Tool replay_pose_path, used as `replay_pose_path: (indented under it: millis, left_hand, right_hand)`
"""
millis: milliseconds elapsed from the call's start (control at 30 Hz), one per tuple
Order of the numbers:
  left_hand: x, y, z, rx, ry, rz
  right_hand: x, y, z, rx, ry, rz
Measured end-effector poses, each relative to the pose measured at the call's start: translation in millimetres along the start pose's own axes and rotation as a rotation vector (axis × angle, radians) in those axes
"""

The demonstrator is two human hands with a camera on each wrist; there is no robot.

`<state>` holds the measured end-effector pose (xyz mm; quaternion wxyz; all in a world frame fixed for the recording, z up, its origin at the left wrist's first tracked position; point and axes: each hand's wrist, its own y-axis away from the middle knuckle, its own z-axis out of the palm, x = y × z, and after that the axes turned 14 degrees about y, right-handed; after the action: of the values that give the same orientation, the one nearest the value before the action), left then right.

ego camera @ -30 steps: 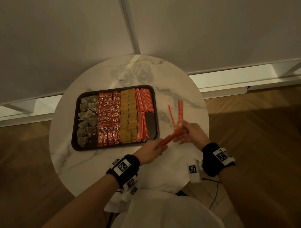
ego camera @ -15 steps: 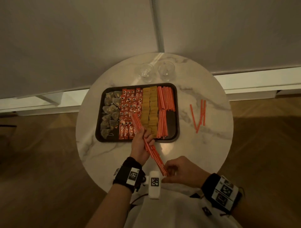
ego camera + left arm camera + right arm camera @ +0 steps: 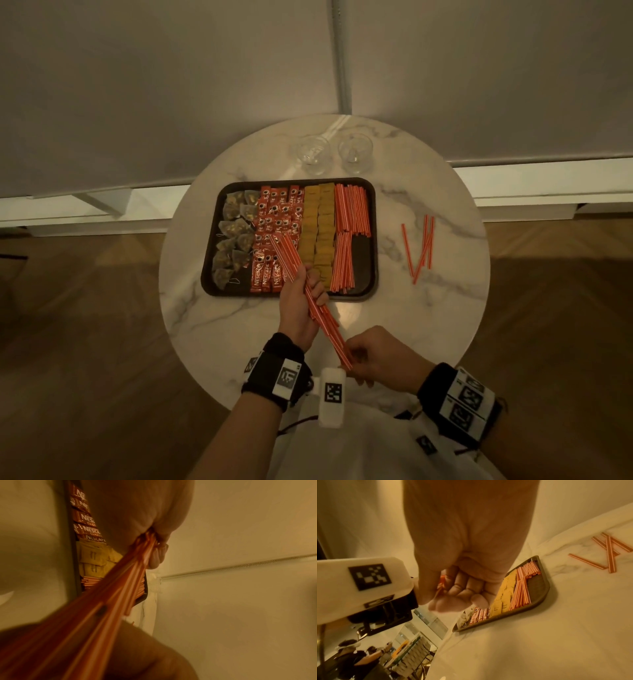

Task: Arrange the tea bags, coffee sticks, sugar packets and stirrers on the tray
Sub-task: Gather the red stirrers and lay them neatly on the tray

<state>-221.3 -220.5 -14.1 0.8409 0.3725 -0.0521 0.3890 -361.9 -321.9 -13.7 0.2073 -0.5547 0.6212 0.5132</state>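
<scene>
A dark tray (image 3: 372, 212) on the round marble table (image 3: 428, 325) carries tea bags (image 3: 236, 236), red coffee sticks (image 3: 277, 219), yellow sugar packets (image 3: 318, 233) and red stirrers (image 3: 352, 212) in columns. My left hand (image 3: 301, 301) grips a bundle of stirrers (image 3: 291, 263) by its middle, slanted over the tray's front edge. My right hand (image 3: 373, 356) pinches the bundle's near end. In the left wrist view the bundle (image 3: 120, 582) runs through the curled fingers. In the right wrist view the bundle's tips (image 3: 441, 584) sit between thumb and fingers. Several loose stirrers (image 3: 421, 246) lie on the table right of the tray.
Two clear glasses (image 3: 313, 154) (image 3: 354, 150) stand behind the tray near the wall. The table's front edge is close to my wrists. A white baseboard (image 3: 548, 185) runs behind the table, with wooden floor on both sides.
One second ago both hands held the bundle right of the tray. The left hand has since carried it left over the tray's front, and the right hand drew back to the near end.
</scene>
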Motion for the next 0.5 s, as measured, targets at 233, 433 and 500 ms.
replay_pose_path:
  millis: [233,433,500]
  left_hand:
    - [-9.2,-0.5,9.8,-0.014,-0.063,0.048]
    - [-4.0,-4.7,16.7,-0.050,-0.082,0.119]
    - [-7.3,-3.6,19.2,-0.067,-0.099,0.120]
  right_hand:
    - [-3.8,-5.7,-9.3,0.014,-0.080,0.076]
    - [3.0,7.6,-27.3,-0.031,-0.057,0.059]
    - [3.4,7.6,-31.9,0.008,-0.051,0.041]
